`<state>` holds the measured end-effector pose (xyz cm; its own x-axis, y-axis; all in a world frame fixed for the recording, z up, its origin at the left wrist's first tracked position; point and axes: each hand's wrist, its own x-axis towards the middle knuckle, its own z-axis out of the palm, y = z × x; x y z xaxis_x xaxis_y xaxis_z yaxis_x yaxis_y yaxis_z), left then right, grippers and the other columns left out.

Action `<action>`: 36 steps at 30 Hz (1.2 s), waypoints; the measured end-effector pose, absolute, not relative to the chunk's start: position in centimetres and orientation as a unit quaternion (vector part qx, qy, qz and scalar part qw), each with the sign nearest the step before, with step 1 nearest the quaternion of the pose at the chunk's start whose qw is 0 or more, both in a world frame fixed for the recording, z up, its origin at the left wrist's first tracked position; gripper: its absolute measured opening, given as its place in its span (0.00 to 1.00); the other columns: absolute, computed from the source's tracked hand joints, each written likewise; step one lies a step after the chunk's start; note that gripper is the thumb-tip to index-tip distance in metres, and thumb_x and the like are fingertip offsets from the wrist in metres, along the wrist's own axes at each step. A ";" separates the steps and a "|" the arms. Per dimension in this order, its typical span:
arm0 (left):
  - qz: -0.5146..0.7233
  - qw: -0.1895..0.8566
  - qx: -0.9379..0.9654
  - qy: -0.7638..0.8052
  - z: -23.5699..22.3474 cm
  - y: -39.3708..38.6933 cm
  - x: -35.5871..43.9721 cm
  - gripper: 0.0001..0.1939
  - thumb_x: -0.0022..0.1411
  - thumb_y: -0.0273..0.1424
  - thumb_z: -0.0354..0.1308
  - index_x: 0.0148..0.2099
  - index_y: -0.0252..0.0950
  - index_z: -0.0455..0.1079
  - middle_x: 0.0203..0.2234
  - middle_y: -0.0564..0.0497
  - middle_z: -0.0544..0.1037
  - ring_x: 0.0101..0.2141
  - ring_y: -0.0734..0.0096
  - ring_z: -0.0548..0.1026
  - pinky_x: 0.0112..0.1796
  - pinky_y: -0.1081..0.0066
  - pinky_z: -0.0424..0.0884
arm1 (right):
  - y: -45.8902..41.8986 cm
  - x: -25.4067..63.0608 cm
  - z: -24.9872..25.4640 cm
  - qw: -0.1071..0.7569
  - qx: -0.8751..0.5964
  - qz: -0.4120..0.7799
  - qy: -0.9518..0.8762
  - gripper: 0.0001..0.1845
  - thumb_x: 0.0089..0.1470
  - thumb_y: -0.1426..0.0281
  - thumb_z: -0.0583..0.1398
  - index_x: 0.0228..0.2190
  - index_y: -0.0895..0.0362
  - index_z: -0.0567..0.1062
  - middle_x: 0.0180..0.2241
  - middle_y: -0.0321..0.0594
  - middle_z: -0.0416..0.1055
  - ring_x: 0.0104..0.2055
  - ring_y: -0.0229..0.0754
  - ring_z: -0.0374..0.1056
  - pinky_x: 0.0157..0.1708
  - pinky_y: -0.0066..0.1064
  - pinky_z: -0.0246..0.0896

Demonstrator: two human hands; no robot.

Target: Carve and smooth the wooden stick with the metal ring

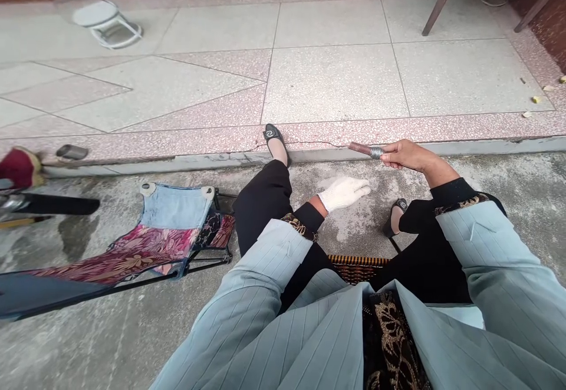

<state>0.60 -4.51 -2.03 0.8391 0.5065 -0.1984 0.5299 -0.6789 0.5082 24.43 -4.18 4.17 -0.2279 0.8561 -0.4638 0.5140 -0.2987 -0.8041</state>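
Observation:
My right hand (409,155) is bare and closed around one end of a short brown stick (360,148). Silver wire (376,153) is wound round this stick close to my fingers. The stick points left, above the edge of the low step. A white knitted glove covers my left hand (345,194), which is held over the concrete between my knees. Its fingers are stretched out to the right, with nothing seen in them. The palm side is hidden. A gap separates the two hands.
A woven seat (360,266) is under me. To my left stands a folding chair (154,236) with patterned fabric. My foot (276,142) rests on the tiled step (327,83). A white stool (106,21), a metal cylinder (72,152) and wooden legs (442,0) are on the tiles.

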 end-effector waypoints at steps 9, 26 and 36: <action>-0.034 0.195 0.945 0.259 -1.9 -4.5 0.0 0.20 0.72 0.43 0.44 0.47 0.40 0.75 0.36 0.48 0.81 0.34 0.65 0.77 0.32 0.70 0.61 | -3.9 24.2 2.4 -0.141 -0.601 0.438 -0.653 0.13 0.52 0.62 0.64 0.35 0.59 0.81 0.25 0.39 0.72 0.27 0.39 0.64 0.30 0.32 0.54; 0.101 0.470 0.819 0.313 -1.8 -4.6 0.4 0.20 0.70 0.41 0.44 0.35 0.35 0.71 0.30 0.51 0.77 0.32 0.69 0.73 0.36 0.71 0.67 | -5.0 24.6 5.3 0.153 -0.496 0.601 -0.608 0.20 0.52 0.54 0.64 0.31 0.61 0.76 0.22 0.32 0.64 0.23 0.31 0.55 0.26 0.28 0.50; 0.054 0.372 0.875 0.304 -2.8 -4.7 0.8 0.20 0.71 0.41 0.43 0.40 0.36 0.72 0.32 0.50 0.77 0.34 0.67 0.74 0.36 0.70 0.64 | -4.3 23.8 4.3 0.069 -0.588 0.530 -0.606 0.17 0.50 0.57 0.62 0.31 0.60 0.75 0.25 0.37 0.68 0.24 0.34 0.58 0.26 0.29 0.53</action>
<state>0.75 -4.68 -2.81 0.8089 0.5727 -0.1329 0.4930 -0.5376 0.6841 23.81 -4.35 4.28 -0.2979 0.7874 -0.5397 0.6401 -0.2547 -0.7248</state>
